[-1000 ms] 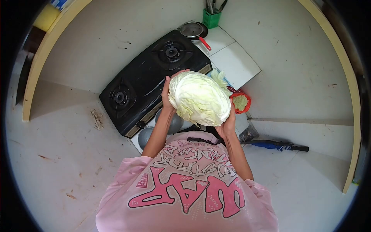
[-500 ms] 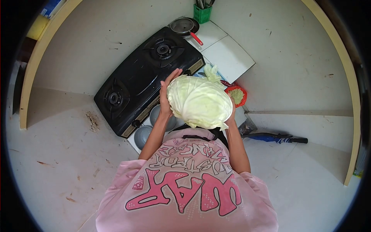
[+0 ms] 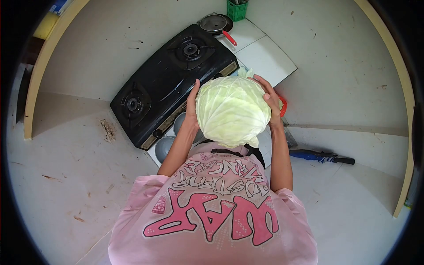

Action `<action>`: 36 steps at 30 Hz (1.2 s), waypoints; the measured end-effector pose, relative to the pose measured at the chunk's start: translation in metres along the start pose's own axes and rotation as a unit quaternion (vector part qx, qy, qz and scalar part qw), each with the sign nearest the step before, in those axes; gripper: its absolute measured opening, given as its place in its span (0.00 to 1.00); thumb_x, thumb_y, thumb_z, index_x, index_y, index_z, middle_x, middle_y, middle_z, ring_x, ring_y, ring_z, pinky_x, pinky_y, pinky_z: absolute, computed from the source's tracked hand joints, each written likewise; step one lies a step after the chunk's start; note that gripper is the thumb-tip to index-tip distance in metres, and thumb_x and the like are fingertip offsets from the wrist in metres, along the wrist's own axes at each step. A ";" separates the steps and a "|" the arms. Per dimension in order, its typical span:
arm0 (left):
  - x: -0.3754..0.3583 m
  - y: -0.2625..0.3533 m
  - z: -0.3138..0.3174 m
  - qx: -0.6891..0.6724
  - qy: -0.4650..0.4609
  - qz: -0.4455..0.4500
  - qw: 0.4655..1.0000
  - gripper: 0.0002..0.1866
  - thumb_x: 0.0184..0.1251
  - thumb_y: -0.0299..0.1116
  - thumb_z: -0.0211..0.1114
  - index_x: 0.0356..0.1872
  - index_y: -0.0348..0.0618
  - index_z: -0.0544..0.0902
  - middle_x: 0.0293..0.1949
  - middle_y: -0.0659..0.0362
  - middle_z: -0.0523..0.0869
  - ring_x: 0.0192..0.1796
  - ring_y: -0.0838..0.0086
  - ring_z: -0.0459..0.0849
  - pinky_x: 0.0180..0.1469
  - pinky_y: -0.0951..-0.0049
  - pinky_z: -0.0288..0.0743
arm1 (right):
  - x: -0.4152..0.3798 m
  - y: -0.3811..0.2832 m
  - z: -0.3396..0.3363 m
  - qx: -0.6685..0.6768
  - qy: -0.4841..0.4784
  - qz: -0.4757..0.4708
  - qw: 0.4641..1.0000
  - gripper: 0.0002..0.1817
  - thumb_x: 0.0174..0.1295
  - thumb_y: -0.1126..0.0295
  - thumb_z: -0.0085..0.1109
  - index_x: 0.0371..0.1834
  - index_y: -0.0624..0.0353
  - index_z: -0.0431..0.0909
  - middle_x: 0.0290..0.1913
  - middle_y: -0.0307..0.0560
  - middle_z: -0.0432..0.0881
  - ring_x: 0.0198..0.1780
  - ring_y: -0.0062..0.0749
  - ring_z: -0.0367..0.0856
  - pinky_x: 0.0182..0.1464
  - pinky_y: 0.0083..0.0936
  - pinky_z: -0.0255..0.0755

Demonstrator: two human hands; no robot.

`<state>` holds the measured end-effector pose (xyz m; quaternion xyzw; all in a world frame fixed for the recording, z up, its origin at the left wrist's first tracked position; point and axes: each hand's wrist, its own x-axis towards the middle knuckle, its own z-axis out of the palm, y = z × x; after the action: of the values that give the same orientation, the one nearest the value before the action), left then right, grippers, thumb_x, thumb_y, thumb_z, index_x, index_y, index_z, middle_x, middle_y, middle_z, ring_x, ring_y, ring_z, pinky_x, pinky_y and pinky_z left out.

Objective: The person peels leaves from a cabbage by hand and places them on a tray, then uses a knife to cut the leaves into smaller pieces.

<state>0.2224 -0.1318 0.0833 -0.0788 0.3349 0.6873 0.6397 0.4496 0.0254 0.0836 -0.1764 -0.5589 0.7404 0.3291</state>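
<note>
A large pale green cabbage (image 3: 232, 110) is held up between my two hands, in front of my chest. My left hand (image 3: 193, 105) presses along its left side, fingers pointing up. Around its right side curves my right hand (image 3: 271, 100), with fingertips near the top. Loose leaf edges stick out at the cabbage's top and lower right. The cabbage hides most of the counter beneath it.
A black two-burner gas stove (image 3: 172, 84) lies behind and left. Grey bowls (image 3: 164, 148) sit before it. A strainer with a red handle (image 3: 229, 38), a green basket (image 3: 237, 10), a red container (image 3: 283, 106) and a blue umbrella (image 3: 316, 155) are around.
The cabbage has been turned a little in my hands. My right hand has moved up its side, and more of its fingers show. The red container is now more covered.
</note>
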 end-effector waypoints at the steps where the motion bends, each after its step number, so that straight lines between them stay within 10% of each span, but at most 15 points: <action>1: 0.002 -0.003 -0.005 0.000 -0.009 0.018 1.000 0.38 0.81 0.64 0.62 0.70 0.36 0.84 0.61 0.46 0.92 0.59 0.57 0.93 0.66 0.56 0.86 | 0.003 -0.002 0.000 -0.027 0.000 -0.012 1.000 0.44 0.75 0.45 0.59 0.84 0.69 0.67 0.79 0.63 0.74 0.78 0.48 0.74 0.81 0.38 0.64; 4: 0.000 -0.015 -0.009 -0.003 -0.031 0.066 0.997 0.36 0.80 0.63 0.64 0.67 0.37 0.86 0.59 0.46 0.92 0.57 0.58 0.94 0.65 0.57 0.87 | 0.010 0.000 0.005 -0.035 0.111 -0.042 0.992 0.38 0.76 0.49 0.59 0.79 0.69 0.73 0.74 0.62 0.80 0.73 0.45 0.79 0.79 0.37 0.67; 8: -0.005 -0.028 -0.012 -0.028 -0.027 0.119 0.992 0.35 0.80 0.61 0.64 0.66 0.37 0.85 0.60 0.47 0.92 0.58 0.59 0.93 0.65 0.58 0.86 | 0.026 0.012 -0.003 0.034 0.326 0.213 0.920 0.32 0.82 0.48 0.54 0.69 0.69 0.81 0.59 0.57 0.90 0.61 0.36 0.86 0.68 0.35 0.76; 14: 0.014 -0.025 -0.015 -0.018 0.005 0.155 0.988 0.32 0.81 0.58 0.64 0.67 0.38 0.84 0.59 0.48 0.92 0.58 0.60 0.92 0.66 0.59 0.85 | 0.016 0.001 0.013 0.245 0.186 0.241 0.921 0.36 0.82 0.44 0.57 0.75 0.67 0.77 0.67 0.56 0.87 0.63 0.37 0.89 0.65 0.34 0.82; 36: 0.067 -0.028 -0.064 0.155 0.232 0.185 0.942 0.34 0.74 0.46 0.80 0.70 0.31 0.81 0.59 0.51 0.90 0.59 0.67 0.89 0.65 0.67 0.82 | 0.038 0.152 -0.020 0.169 0.111 0.421 0.884 0.32 0.81 0.46 0.57 0.71 0.64 0.80 0.65 0.56 0.87 0.63 0.41 0.87 0.67 0.37 0.81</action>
<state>0.2164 -0.1136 -0.0120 -0.0727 0.5849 0.6961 0.4100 0.3909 0.0411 -0.0619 -0.4173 -0.2585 0.8683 0.0713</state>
